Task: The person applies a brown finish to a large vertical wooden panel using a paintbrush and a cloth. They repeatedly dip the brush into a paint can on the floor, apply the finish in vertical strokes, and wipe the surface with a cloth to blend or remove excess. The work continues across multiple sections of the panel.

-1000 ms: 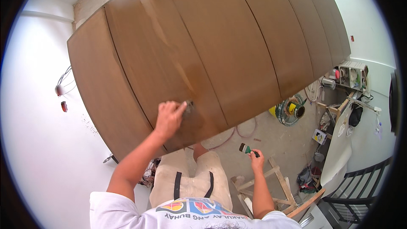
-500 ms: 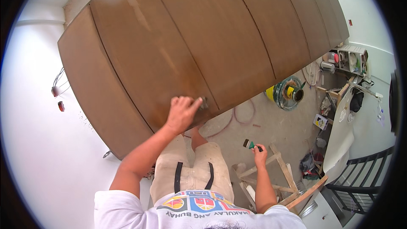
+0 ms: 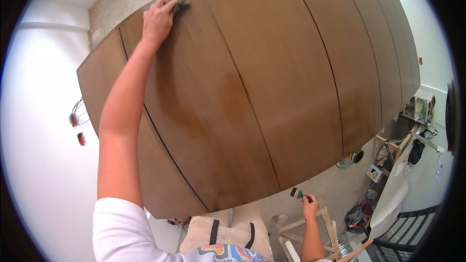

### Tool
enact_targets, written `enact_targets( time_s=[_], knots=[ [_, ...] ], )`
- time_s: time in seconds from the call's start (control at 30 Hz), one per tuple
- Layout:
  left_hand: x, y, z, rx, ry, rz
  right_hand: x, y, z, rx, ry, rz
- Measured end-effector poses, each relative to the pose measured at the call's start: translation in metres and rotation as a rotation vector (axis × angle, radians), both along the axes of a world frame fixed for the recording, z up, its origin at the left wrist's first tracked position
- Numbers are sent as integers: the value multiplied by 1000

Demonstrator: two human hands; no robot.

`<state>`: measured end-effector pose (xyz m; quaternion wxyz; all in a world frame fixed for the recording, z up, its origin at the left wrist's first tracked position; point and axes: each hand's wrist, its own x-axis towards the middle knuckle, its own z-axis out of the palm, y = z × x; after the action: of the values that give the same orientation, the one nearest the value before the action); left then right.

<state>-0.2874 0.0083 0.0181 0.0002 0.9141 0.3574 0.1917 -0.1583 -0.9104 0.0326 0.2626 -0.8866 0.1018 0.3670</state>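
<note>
My left hand (image 3: 158,20) is stretched out to the far left end of a large brown panel (image 3: 286,68) with dark lengthwise grooves. Its fingers press a small, dark, crumpled pad, seemingly a rag (image 3: 181,4), against the surface. Darker, wet-looking streaks run down the strip below that hand. Low on the right, apart from the panel's near edge, my right hand (image 3: 309,205) grips a paintbrush (image 3: 302,195) by its green and black handle. The brush's dark bristles point up and to the left.
A wooden frame (image 3: 296,225) stands on the floor beside my right forearm. Beyond the panel's near edge sits a round can (image 3: 357,156). Farther right are a white shelf (image 3: 421,104), a yellow-and-white container (image 3: 374,173) and a black railing (image 3: 407,230). Wires (image 3: 75,116) stick out of the left wall.
My left hand has slid the rag from the panel's near edge up to its far edge. I have leaned forward over the panel. My right hand still holds the paintbrush low.
</note>
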Motion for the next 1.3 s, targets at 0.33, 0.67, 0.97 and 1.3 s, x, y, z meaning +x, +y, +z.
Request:
enact_targets(
  time_s=[0.33, 0.67, 0.97, 1.3],
  knots=[
    [18, 76, -5, -167, -4, 101, 7, 4, 8, 52, -38, -14],
    [-36, -354, 46, -391, -113, -258, -18, -49, 9, 131, -33, -18],
    [-110, -644, 61, -651, 35, -622, -42, -122, 29, 132, -61, -114],
    [-62, -569, 64, -358, -16, -235, -68, -175, 30, 134, -81, -158]
  ],
)
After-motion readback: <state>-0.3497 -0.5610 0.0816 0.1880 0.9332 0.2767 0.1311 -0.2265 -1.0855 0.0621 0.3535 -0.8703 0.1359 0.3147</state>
